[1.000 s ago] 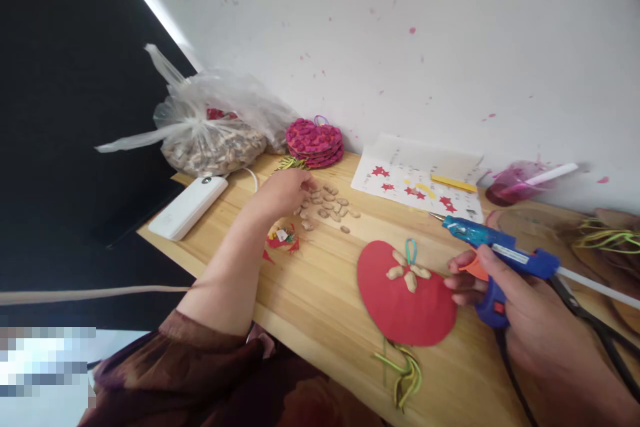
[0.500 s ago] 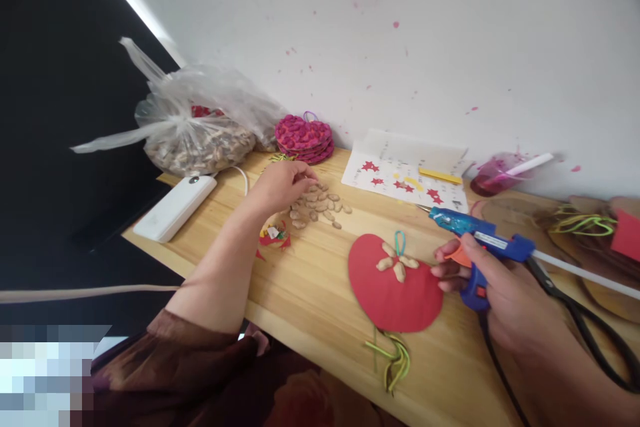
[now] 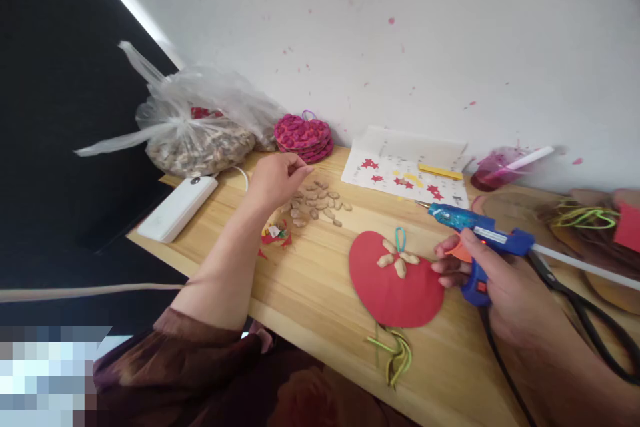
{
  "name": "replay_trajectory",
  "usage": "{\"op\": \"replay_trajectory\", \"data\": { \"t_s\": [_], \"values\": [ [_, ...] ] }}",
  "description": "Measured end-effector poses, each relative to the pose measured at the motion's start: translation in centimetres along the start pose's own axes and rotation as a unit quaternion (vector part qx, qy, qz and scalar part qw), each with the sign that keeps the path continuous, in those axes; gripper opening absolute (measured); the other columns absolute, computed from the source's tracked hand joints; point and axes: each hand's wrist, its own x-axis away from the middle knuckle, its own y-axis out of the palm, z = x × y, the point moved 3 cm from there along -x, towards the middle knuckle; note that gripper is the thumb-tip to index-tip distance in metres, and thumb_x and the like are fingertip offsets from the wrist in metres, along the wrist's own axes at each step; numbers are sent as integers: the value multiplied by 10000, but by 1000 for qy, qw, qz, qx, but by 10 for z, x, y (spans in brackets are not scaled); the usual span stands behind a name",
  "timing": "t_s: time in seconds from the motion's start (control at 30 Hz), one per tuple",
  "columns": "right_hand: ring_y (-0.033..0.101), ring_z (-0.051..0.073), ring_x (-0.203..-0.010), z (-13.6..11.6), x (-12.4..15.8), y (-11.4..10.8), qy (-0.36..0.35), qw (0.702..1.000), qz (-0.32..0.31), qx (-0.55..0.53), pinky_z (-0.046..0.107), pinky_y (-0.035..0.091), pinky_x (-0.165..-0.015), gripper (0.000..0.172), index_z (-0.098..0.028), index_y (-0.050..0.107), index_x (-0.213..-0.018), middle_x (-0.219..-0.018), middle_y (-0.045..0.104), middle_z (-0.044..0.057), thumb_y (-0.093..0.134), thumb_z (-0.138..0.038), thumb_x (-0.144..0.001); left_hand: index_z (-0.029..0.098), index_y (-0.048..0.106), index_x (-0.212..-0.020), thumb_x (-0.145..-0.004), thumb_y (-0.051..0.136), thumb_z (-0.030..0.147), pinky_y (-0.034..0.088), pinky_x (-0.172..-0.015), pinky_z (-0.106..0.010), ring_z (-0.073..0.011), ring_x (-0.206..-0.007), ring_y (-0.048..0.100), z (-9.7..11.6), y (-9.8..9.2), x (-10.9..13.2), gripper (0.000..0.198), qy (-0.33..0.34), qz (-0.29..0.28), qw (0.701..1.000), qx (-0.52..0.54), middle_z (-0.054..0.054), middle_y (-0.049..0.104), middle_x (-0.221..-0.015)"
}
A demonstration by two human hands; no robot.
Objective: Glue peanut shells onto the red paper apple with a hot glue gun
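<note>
Right hand (image 3: 493, 273) wrapped round glue gun (image 3: 463, 217) handle. Left hand (image 3: 277, 179): fingertips together above loose peanuts (image 3: 322, 194), contents unclear. Shells likely light, brittle; best pinched gently at waist.

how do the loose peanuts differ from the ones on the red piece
The loose peanuts lie scattered on the wooden table; the arranged peanuts fan out on the red piece. The loose peanuts are many; the arranged peanuts number four. Both are tan and in their shells.

Both hands (image 3: 280, 180) (image 3: 505, 287) curl, the left arm (image 3: 216, 267) outstretched.
</note>
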Motion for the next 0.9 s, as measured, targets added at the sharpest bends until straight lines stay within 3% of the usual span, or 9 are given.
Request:
{"op": "replay_trajectory", "data": {
  "t_s": [0.13,0.23,0.47,0.67,0.9],
  "values": [
    [689,181,-512,1,-1,-1,-1,1000,3,12,234,583,-443,481,-195,724,-693,-664,723,53,895,-625,-562,175,762,-869,-838,631,293,446,-690,-281,-189,-726,647,-3,4,-2,179,10,-67,997,-25,-38,755,-802],
    [688,181,-511,2,-2,-3,-2,1000,9,15,237,586,-438,488,-194,725,-706,-674,724,50,894,-628,-559,188,764,-1000,-793,604,148,477,-743,-263,-183,-812,684,-1,8,-2,265,45,-97,994,7,-20,776,-893],
    [694,189,-524,4,-2,-4,-8,1000,15,22,243,592,-441,470,-197,724,-701,-688,727,54,886,-621,-578,196,759,-993,-779,625,117,495,-809,-282,-200,-899,711,3,18,2,264,80,-155,984,-19,-23,792,-962],
    [706,201,-546,2,-2,-3,-7,1000,13,19,253,595,-436,476,-207,722,-716,-719,732,49,891,-624,-562,206,741,-1055,-801,654,159,463,-713,-274,-190,-825,698,3,22,1,273,70,-157,984,-51,-22,777,-921],
    [699,195,-536,1,-1,-2,0,1000,20,21,246,591,-431,499,-206,722,-688,-688,727,50,903,-639,-520,200,755,-1034,-869,620,236,469,-727,-289,-201,-808,684,-1,11,-1,216,18,-97,994,-46,-39,770,-898]
  ]
}}
